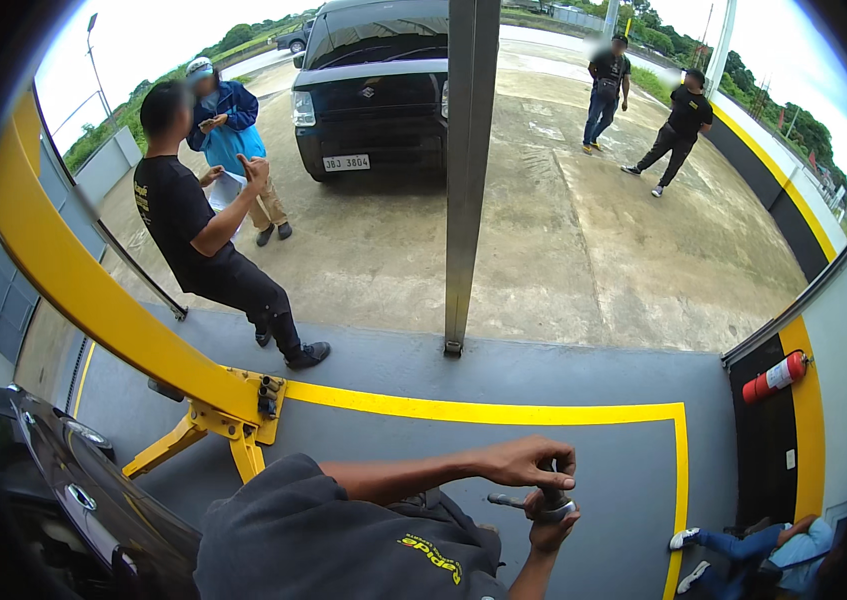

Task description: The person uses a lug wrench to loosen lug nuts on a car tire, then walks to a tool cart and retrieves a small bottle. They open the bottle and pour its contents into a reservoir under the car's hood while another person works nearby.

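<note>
In front of my dark shirt, my hands meet at a small metal part (506, 500), dark and silver, with a short rod sticking out to the left. My left hand (521, 461) reaches across from the left and pinches the dark upper end of it between bent fingers. Just below, my right hand (549, 532) is closed round the lower portion, and a shiny silver edge shows beside its fingers. The fingers hide much of the part, so its exact kind cannot be made out.
A yellow lift post (113, 290) stands at left beside a dark car (78, 490). Ahead rises a metal column (469, 180), with a black van (373, 100) beyond. Several people stand outside; another person (783, 555) sits low at right. A fire extinguisher (774, 378) hangs on the right wall.
</note>
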The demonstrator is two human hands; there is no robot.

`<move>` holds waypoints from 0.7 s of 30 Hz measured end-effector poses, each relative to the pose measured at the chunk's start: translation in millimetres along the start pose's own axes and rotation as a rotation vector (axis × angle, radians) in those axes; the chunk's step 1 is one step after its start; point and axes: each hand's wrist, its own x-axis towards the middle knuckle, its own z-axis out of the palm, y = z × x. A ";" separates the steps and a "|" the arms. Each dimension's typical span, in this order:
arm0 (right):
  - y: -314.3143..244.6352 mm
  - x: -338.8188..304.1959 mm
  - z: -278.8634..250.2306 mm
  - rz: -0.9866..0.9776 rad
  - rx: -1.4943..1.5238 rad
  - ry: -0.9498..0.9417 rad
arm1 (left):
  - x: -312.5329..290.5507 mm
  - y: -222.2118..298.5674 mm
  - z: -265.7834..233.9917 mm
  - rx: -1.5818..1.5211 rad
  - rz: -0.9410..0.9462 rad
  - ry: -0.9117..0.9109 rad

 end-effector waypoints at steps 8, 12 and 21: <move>-142.5 2.6 -42.1 0.104 -0.128 -0.253 | 58.2 72.8 93.7 1.153 0.106 -0.261; -192.9 8.7 -72.5 0.018 -0.425 -0.175 | 103.3 59.1 132.5 1.067 -0.052 -0.348; -233.1 37.6 -197.7 -0.006 -0.484 0.265 | 313.2 -9.5 151.6 1.014 0.245 -0.786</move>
